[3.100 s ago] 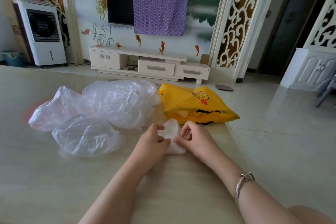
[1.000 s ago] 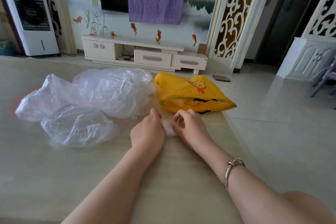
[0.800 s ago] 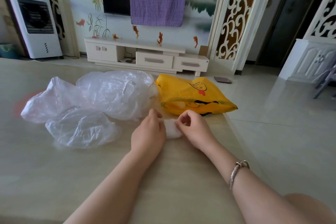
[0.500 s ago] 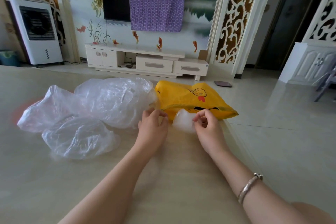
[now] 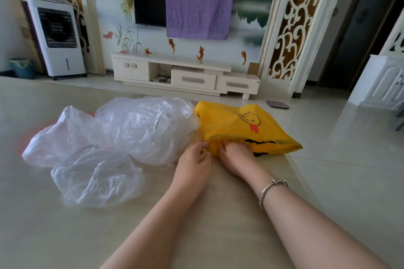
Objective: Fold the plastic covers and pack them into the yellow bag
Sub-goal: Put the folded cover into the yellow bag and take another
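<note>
Step in hand: packing, by my judgement; both hands were at the near mouth of the yellow bag (image 5: 244,129), which lay on its side at the right end of the table (image 5: 65,236).
Left hand (image 5: 192,159): fingers curled, thumb and forefinger pinching the near left edge of the bag's opening, apparently holding it apart.
Right hand (image 5: 237,153): fingertips out of sight inside the opening; whether they gripped a folded cover in there I could not tell.
Plastic covers: three clear, crumpled ones lay unfolded left of the bag: a large one (image 5: 148,126) touching the bag's left side, one (image 5: 65,135) further left, one (image 5: 96,177) nearer the person.
Progress: early to middle, as I judged; the three loose covers were yet to be folded.
Next move: withdrawing the right hand without dragging the bag toward the table's right edge, then drawing the nearest cover flat for folding; thin film would likely spring back unless pressed.
Surface: pale, glossy table, the bag's right corner close to its edge.
Room: a tiled floor, a white TV cabinet (image 5: 185,76) at the far wall, a purple cloth (image 5: 199,2) hung over a dark screen, an air cooler (image 5: 56,37) at far left.
</note>
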